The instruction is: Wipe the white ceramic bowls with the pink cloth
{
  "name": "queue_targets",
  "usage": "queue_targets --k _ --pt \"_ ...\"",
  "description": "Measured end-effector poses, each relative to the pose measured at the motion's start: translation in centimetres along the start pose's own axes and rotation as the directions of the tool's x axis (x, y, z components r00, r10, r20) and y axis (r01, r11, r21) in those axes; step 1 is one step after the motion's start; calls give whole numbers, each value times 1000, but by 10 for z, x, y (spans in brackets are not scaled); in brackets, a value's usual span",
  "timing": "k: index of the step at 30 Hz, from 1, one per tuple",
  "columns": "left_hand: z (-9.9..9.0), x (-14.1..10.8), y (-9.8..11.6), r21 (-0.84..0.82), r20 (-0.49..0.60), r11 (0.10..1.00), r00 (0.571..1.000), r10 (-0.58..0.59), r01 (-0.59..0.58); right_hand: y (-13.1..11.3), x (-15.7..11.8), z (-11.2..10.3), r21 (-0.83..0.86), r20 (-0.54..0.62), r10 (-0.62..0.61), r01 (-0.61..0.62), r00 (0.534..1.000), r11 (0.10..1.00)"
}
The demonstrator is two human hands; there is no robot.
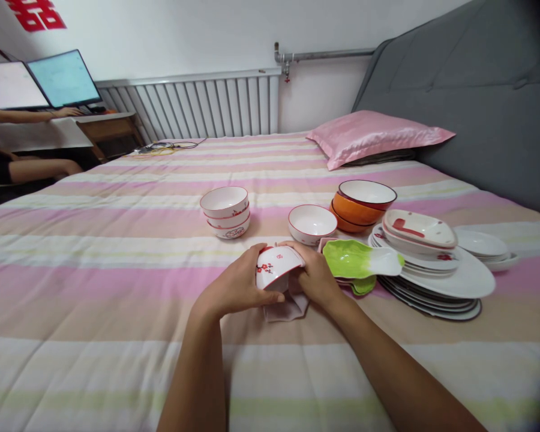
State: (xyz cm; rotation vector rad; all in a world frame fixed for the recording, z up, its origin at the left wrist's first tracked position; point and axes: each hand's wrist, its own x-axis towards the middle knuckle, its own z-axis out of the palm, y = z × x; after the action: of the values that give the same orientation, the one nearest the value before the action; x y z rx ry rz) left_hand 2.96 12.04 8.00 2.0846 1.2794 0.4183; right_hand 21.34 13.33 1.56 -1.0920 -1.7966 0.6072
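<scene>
A white bowl [276, 269] with red blossoms and a red rim is tipped on its side between my hands, above the striped bedspread. My left hand [236, 285] grips its left side, with the thumb along the rim. On the right, my right hand [314, 273] holds a pale pink cloth [288, 307] against the bowl, its fingers partly hidden behind it. Beyond them stand a stack of similar white bowls [225, 203] on the left and a single white bowl [312, 221] on the right.
To the right are orange bowls [359, 210], green leaf-shaped dishes [348, 259] and stacked plates [454, 279] topped by rectangular dishes [419, 229]. A pink pillow [373, 135] lies by the grey headboard [472, 96]. Cables [166, 147] lie at the far edge; another person's arm [22, 115] reaches over a desk at left.
</scene>
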Motion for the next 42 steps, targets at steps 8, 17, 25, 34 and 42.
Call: queue_targets --k 8,17,25,34,42 --pt "0 1 -1 -6 -9 1000 1000 18 -18 1 -1 1 -1 1 -7 7 1000 1000" --pt "0 0 0 -4 -4 1000 1000 7 -7 0 0 -1 -2 4 -5 5 1000 1000" --pt "-1 0 -1 -6 -5 1000 1000 18 -18 0 0 1 4 2 -15 15 1000 1000" --pt "0 0 -2 -22 -6 1000 1000 22 -22 1 -1 0 -6 1 -7 7 1000 1000" --pt "0 0 0 -24 -6 1000 1000 16 -17 0 0 0 -8 -1 -15 15 1000 1000"
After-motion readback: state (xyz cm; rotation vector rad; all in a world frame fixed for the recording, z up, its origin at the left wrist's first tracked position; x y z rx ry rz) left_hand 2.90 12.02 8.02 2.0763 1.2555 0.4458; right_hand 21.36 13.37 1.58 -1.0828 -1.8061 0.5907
